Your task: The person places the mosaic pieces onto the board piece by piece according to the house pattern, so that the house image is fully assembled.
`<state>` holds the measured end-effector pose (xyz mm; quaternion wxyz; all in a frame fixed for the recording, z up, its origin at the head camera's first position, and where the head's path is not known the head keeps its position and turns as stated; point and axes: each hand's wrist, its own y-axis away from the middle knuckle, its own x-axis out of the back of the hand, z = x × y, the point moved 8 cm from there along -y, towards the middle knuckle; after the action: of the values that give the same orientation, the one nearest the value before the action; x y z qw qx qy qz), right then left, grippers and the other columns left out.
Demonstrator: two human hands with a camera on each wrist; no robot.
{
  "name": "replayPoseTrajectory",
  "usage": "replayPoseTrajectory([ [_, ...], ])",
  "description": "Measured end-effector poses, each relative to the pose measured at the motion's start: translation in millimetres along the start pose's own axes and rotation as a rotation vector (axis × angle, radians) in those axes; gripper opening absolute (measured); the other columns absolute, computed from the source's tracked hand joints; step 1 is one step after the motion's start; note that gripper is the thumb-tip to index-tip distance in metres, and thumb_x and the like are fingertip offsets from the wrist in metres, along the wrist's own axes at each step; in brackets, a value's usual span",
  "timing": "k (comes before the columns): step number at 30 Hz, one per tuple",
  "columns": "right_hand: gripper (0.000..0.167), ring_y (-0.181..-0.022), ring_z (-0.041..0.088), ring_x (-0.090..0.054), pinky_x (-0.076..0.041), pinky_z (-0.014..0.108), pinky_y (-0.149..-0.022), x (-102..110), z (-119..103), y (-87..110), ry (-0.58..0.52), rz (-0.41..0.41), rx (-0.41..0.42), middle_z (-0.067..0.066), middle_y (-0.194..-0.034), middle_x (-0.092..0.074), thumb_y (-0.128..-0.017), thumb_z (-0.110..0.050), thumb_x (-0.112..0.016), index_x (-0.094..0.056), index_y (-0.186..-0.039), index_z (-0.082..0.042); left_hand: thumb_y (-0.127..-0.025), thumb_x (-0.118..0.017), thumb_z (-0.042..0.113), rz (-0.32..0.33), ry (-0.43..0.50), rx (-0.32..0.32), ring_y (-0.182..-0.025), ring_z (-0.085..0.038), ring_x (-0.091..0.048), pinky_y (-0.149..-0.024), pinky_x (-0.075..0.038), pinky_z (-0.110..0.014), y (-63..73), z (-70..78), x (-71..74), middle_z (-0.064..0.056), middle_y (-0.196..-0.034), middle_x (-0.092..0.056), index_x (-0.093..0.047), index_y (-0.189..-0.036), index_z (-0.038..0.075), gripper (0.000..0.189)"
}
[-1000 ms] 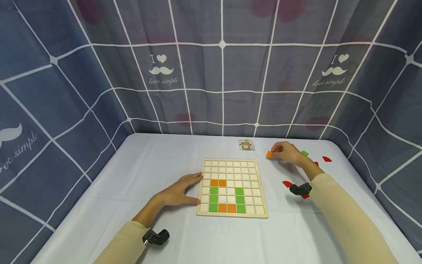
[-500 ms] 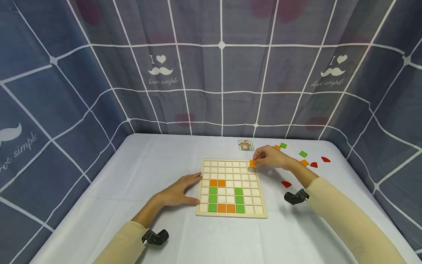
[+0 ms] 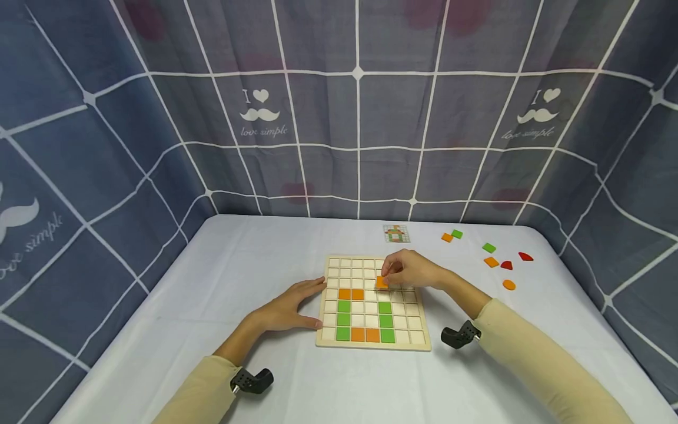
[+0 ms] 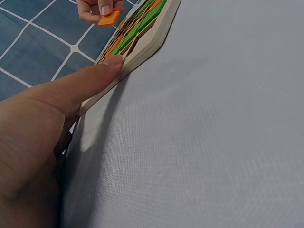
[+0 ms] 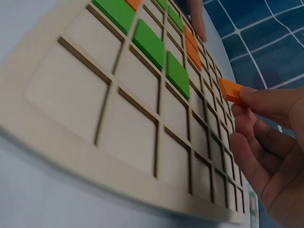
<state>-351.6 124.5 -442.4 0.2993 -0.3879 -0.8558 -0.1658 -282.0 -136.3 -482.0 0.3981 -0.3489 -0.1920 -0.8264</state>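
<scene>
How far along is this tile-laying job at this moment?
Looks done: six green square tiles and four orange square tiles sit in cells of the square wooden grid board, whose edge the left hand touches. In hand: the right hand pinches another orange square tile above the board. Apparently left: setting it down, then perhaps loose green squares, orange pieces and curved red pieces right of the board.

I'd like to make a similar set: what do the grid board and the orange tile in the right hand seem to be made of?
Grid board: probably wood, smooth and matte, judging by its cream-tan rim; no grain is clear. Orange tile: painted wood or plastic, I can't tell which; its colour is even and its edges look crisp.
</scene>
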Motion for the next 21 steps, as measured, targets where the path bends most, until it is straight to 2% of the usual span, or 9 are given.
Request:
replayPoseTrajectory([
  [7, 0.006, -0.073, 0.016, -0.066, -0.051, 0.030, -0.068, -21.9, -4.9, -3.2, 0.001, -0.022, 0.045, 0.000, -0.082, -0.073, -0.094, -0.010, -0.077, -0.073, -0.097, -0.006, -0.086, -0.083, 0.044, 0.000, -0.003, 0.015, -0.155, -0.032, -0.017, -0.122, -0.017, -0.058, -2.9, -1.7, -4.2, -0.002, -0.170, -0.023, -0.035, -0.162, 0.011, 0.096],
  [11, 0.003, -0.071, 0.012, -0.065, -0.052, 0.029, -0.067, -28.1, -8.6, -7.4, 0.069, -0.007, 0.096, -0.006, -0.079, -0.072, -0.094, -0.009, -0.076, -0.073, -0.093, -0.010, -0.086, -0.083, 0.045, 0.004, -0.009, 0.021, -0.155, -0.033, -0.017, -0.121, -0.017, -0.058, -2.0, -2.3, -2.5, -0.001, -0.170, -0.023, -0.034, -0.163, 0.011, 0.097],
  [16, 0.010, -0.068, 0.008, -0.057, -0.050, 0.027, -0.064, -33.1, -17.4, -7.2, 0.186, 0.045, 0.169, -0.012, -0.074, -0.065, -0.093, -0.009, -0.076, -0.073, -0.086, -0.015, -0.086, -0.082, 0.047, 0.002, -0.015, 0.021, -0.155, -0.032, -0.017, -0.122, -0.017, -0.058, -1.6, -1.8, -1.3, -0.001, -0.170, -0.023, -0.034, -0.163, 0.011, 0.098],
  [21, 0.010, -0.066, 0.006, -0.056, -0.050, 0.026, -0.062, -36.8, -22.1, -5.7, 0.214, 0.059, 0.194, -0.013, -0.072, -0.063, -0.090, -0.008, -0.079, -0.073, -0.084, -0.014, -0.086, -0.083, 0.046, -0.004, -0.014, 0.026, -0.155, -0.032, -0.017, -0.122, -0.017, -0.058, -1.6, -1.2, -2.0, -0.001, -0.170, -0.023, -0.034, -0.163, 0.011, 0.098],
])
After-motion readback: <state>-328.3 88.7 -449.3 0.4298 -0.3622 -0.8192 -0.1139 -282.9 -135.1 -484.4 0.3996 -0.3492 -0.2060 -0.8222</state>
